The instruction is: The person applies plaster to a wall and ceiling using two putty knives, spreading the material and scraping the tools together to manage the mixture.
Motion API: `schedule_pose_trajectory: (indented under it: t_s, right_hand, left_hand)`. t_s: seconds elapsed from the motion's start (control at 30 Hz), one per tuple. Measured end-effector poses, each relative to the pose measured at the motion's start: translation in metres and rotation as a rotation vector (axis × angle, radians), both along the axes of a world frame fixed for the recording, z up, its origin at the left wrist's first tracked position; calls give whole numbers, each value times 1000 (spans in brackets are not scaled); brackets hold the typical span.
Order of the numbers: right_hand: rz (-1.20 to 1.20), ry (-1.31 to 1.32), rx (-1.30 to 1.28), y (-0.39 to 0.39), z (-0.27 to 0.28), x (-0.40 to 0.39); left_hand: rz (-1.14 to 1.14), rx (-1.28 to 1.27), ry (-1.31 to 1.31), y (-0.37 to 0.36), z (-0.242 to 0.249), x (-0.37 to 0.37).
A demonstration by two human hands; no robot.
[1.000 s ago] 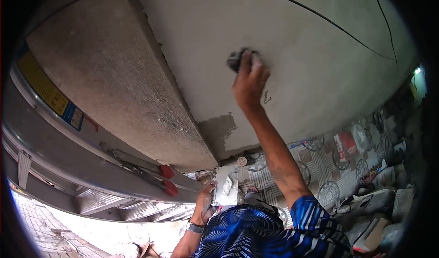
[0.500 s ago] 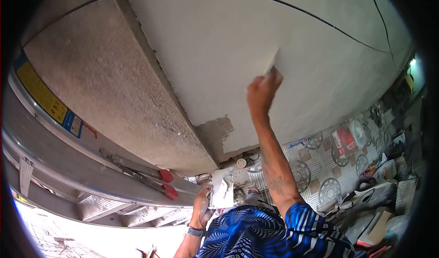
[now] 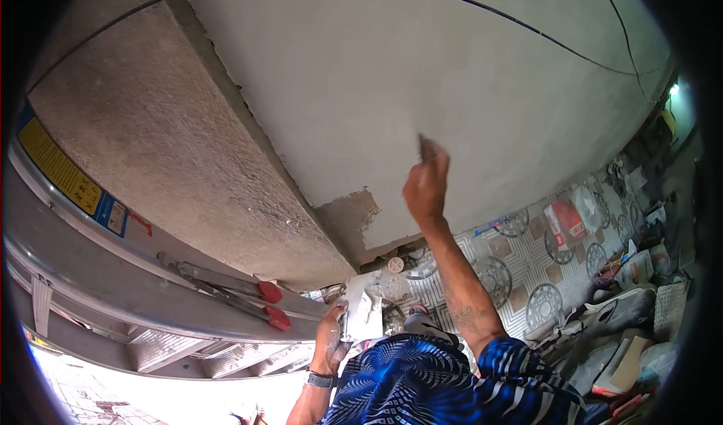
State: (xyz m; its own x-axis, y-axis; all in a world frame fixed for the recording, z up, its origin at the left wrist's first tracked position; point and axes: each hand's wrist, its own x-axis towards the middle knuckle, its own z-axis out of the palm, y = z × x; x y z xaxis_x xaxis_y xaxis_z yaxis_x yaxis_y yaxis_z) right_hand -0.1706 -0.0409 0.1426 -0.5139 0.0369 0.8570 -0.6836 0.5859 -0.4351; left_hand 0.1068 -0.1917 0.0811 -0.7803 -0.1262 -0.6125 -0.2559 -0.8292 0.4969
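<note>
My right hand is closed on a putty knife, whose thin blade appears nearly edge-on and blurred against the wall. Pale, smooth coating covers most of that surface; a bare grey patch shows at its lower left corner. Down by my body, my left hand grips the edge of a flat board with white putty spread on it. The fingers under the board are hidden.
A metal ladder with red-tipped braces stands at the left, near a rough concrete pillar. A black cable crosses above. Patterned floor tiles hold a red and white bag and piled clutter at right.
My right hand has moved down the wall with the putty knife, and the blade has turned from its pale face to a dark, narrow edge. My left hand stays on the board.
</note>
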Motion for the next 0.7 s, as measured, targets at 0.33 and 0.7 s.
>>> schedule_pose_trajectory:
  t_s: [0.33,0.7]
  right_hand:
    - [-375,-50,-144,-50,8,-60]
    - [17,-29,61,-42,-34,0]
  left_hand:
    - [-27,-13,2,1,0,-3]
    - [-6,-71,-26,4,16,-7]
